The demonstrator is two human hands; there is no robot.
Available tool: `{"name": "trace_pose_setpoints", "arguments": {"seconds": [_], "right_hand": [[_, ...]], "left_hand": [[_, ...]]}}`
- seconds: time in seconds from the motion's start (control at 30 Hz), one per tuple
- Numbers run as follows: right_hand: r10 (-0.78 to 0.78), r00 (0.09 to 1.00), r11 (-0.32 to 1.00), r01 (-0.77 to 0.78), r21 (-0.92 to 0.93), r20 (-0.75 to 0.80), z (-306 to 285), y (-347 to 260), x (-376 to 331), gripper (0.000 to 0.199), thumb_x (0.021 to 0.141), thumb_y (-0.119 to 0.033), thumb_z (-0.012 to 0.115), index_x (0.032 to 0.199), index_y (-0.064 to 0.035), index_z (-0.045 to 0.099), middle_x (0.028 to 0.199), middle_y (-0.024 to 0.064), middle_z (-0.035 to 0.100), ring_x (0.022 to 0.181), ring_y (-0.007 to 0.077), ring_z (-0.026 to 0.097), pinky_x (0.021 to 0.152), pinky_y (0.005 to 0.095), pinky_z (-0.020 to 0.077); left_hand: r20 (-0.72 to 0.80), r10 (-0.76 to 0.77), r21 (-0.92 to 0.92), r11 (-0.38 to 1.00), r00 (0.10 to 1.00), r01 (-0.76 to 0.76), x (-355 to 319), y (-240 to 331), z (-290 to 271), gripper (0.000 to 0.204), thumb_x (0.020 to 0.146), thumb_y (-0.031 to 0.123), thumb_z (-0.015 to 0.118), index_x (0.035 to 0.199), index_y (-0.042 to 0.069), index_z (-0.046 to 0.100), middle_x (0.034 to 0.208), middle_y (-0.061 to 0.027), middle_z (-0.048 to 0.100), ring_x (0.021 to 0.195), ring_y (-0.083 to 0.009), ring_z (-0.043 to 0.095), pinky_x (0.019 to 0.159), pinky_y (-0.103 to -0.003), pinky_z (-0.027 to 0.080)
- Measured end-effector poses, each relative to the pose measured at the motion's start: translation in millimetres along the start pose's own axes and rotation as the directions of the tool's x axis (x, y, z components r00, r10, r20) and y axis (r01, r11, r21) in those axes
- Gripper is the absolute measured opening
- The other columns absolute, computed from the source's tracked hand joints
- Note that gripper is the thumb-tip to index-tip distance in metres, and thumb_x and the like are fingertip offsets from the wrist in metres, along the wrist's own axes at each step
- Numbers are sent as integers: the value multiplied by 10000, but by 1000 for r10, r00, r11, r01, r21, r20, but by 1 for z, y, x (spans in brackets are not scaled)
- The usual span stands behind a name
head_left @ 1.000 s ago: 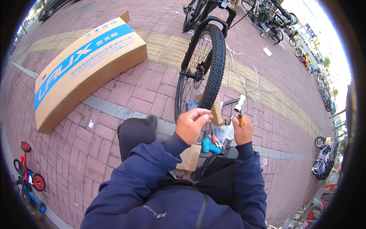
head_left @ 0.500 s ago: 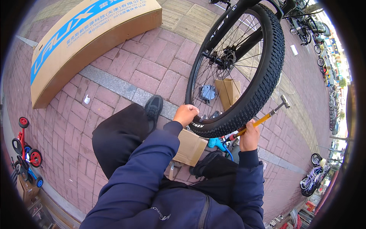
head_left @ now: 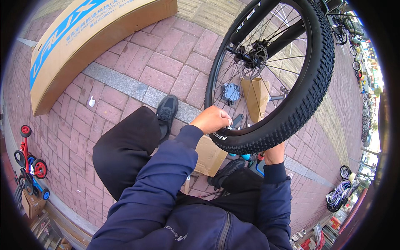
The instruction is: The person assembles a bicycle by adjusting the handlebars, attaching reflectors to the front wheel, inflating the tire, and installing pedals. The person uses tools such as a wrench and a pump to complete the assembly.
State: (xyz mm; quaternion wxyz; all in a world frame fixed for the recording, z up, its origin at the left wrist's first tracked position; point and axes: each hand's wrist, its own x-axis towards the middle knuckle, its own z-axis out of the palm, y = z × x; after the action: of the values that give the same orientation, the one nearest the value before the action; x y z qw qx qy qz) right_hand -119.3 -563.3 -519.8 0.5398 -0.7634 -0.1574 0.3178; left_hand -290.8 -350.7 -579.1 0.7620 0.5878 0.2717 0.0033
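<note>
Your left hand [head_left: 211, 118] was at the lower left of the bicycle front wheel [head_left: 255, 56], fingers bunched at the inner rim; could not tell if they gripped anything. Your right hand [head_left: 275, 154] was just below the lower right of the knobby tire [head_left: 293, 125], its fingers hidden behind the tread, so could not tell what it held. A blue hose [head_left: 259, 168] showed just beside that hand. The wheel stood right in front of you, its lower edge between your hands.

Below the tire: a cardboard sheet [head_left: 208, 156] and bits of a turquoise tool [head_left: 246, 157], mostly hidden. Seen through the spokes: a grey-blue object [head_left: 230, 92], kind unclear, and a folded brown cardboard piece [head_left: 255, 98].

Surface was reddish brick paving [head_left: 125, 60], crossed by a grey stone strip [head_left: 121, 83], with yellowish slabs [head_left: 200, 12] farther off. Outdoors: a child's red ride-on [head_left: 31, 162] at far left, a purple bicycle [head_left: 341, 189] at far right, parked bikes [head_left: 364, 110] lined up beyond.

Writing: large white lettering on a blue band plus smaller blue print on the long cardboard box [head_left: 96, 46], upper left; white letters on the tire sidewall and black fork [head_left: 250, 25]; pale lettering on your navy jacket [head_left: 191, 225].
</note>
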Motion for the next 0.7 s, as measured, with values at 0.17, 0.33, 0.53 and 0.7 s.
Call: {"name": "trace_pose_setpoints", "arguments": {"seconds": [0.17,0.33,0.53,0.7], "right_hand": [[6,998,995,-13,101,69,3,-3,-4,271,962,-59,542,1189,45,647,1186,119,699,1081,228,661,914,315,491],[47,994,973,-23,-231,98,-3,-3,-1,280,951,-71,554,1189,43,648,1219,137,688,1116,264,654,916,318,492],[-87,894,325,443,-835,440,-29,9,8,349,938,-74,504,1257,-9,628,1283,112,646,1174,276,615,943,362,499],[-284,766,61,614,-787,576,-34,20,10,398,893,-65,524,1275,-41,632,1324,96,627,1208,330,581,984,393,485]], "left_hand": [[-43,-69,261,962,997,78,3,3,2,264,875,236,700,869,-25,740,710,-49,655,628,-122,571,593,-305,466],[58,-120,-141,982,991,127,2,-2,-4,267,859,244,729,880,-22,735,724,-44,660,642,-122,577,605,-305,472],[0,-60,121,991,998,60,1,1,0,262,886,230,680,960,-14,740,775,-36,675,688,-107,589,618,-269,480],[82,-115,-57,991,990,119,-1,4,-4,226,854,214,720,913,-2,745,792,-54,698,675,-119,602,611,-283,495]]}}
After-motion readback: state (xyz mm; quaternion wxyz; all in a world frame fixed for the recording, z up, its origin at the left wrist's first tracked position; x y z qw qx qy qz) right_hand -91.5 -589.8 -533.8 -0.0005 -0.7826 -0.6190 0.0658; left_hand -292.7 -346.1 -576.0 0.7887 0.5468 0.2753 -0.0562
